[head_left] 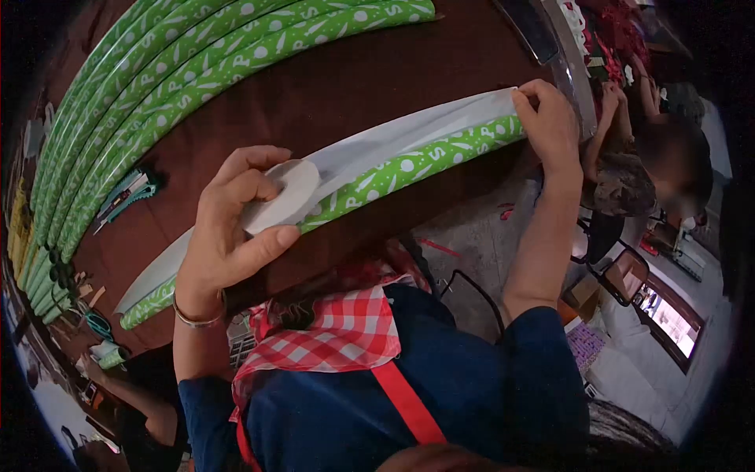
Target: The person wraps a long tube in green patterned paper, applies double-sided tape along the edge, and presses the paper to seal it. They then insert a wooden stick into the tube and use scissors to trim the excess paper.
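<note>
A partly rolled sheet of green printed wrapping paper point(401, 175), its white underside showing, lies along the near edge of the table. My left hand point(228, 208) curls its fingers and thumb around a thick white disc point(287, 189) that looks like a roll of tape, resting over the paper. At the far right end, my right hand point(546, 122) pinches the paper's corner between thumb and fingers. Between the hands the white edge stands slightly raised above the green roll.
Several finished green rolls point(236, 59) lie side by side across the dark brown table point(393, 75). A teal cutter point(130, 195) and scissors point(96, 322) sit at the left. A dark flat object point(531, 27) is at the upper right. Other people work at both sides.
</note>
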A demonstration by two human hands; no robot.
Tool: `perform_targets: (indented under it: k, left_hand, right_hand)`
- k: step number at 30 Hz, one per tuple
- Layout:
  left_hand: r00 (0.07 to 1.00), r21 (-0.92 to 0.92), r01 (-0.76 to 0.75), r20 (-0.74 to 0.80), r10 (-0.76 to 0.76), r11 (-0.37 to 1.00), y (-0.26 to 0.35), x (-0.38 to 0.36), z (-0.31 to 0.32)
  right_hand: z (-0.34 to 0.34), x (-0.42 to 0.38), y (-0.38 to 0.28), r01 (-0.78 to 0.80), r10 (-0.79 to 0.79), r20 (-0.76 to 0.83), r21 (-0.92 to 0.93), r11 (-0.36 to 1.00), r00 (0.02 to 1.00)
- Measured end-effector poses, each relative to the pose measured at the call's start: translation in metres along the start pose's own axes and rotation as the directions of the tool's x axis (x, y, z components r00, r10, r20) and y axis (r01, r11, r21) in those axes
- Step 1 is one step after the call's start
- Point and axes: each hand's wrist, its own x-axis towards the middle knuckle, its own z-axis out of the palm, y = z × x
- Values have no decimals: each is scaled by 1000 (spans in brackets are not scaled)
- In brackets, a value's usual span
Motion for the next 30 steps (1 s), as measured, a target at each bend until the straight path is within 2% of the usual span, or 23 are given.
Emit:
perform_targets:
  k: [1, 3, 5, 6, 10, 12, 13, 14, 15, 16, 17, 19, 22, 25, 30]
  left_hand:
    - [999, 59, -20, -25, 21, 998, -4, -5, 0]
    - [998, 120, -32, -55, 39, 992, -8, -12, -1]
    - [995, 173, -52, -71, 65, 984, -10, -18, -3]
    - [995, 174, -47, -77, 61, 984, -10, -20, -4]
    - [980, 59, 21, -198, -9, 998, -8, -25, -5]
    - [940, 20, 121, -322, -108, 992, -5, -27, -6]
    - [928, 103, 135, -361, -89, 985, -6, -26, -5]
    - [927, 102, 137, -363, -91, 985, -8, -25, -4]
    - [923, 223, 79, -384, 14, 972, -11, -24, -3]
    - [913, 342, 24, -391, 119, 940, -12, -24, -2]
    - [912, 340, 28, -393, 115, 940, -12, -24, -1]
    - [913, 472, 46, -378, 155, 880, -11, -24, 2]
    - [920, 576, 75, -354, 166, 814, -8, -23, 3]
    - [920, 668, 50, -320, 226, 743, -9, -23, 2]
    - [908, 687, 49, -333, 254, 725, -11, -26, -2]
  right_hand:
    - [0, 1, 0, -34, 33, 21, 16, 999, 999]
    - [2, 3, 8, 2, -2, 33, 1, 1000, 999]
    - [2, 3, 6, -105, 105, 30, -5, 994, 994]
    - [3, 3, 12, -52, 50, 39, 29, 998, 998]
    - [0, 1, 8, -57, 55, 32, 52, 997, 998]
    - [-2, 2, 7, -61, 58, 69, 49, 997, 996]
    - [-1, 2, 7, -58, 54, 71, 49, 997, 996]
    - [1, 1, 9, -37, 35, 48, 58, 998, 998]
    - [2, 1, 11, -18, 17, 24, 65, 998, 1000]
    - [2, 1, 11, -18, 16, 28, 65, 998, 999]
    - [2, 2, 12, -19, 17, 33, 68, 998, 999]
    - [2, 2, 12, -17, 14, 42, 71, 997, 999]
    - [2, 2, 11, -13, 7, 51, 124, 992, 999]
    - [0, 1, 8, -48, 42, 56, 119, 992, 998]
    - [1, 3, 16, -17, 11, 53, 106, 994, 999]
